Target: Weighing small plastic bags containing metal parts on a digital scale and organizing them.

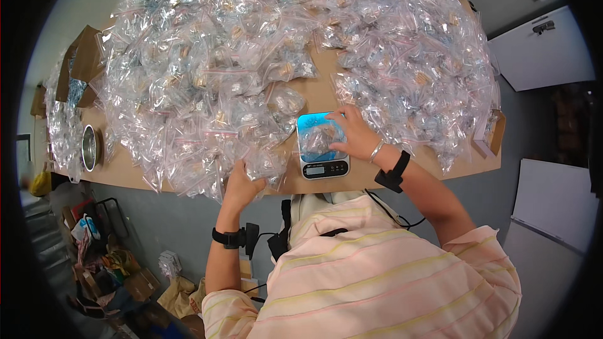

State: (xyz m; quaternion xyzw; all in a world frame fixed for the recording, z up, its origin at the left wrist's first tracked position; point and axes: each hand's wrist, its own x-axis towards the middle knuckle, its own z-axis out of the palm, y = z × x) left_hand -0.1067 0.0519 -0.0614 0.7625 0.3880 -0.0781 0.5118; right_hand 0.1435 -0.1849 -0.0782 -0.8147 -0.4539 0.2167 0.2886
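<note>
One zip bag lies on the digital scale, seemingly mid-weighing, the right hand parted around it; whether the left hand grips any heaped bags, or how many remain, I can't tell.

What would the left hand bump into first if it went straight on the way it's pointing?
Probably a clear plastic bag at the near edge of the pile. It lies right by the left hand's fingertips; whether they already touch is hard to tell.
</note>
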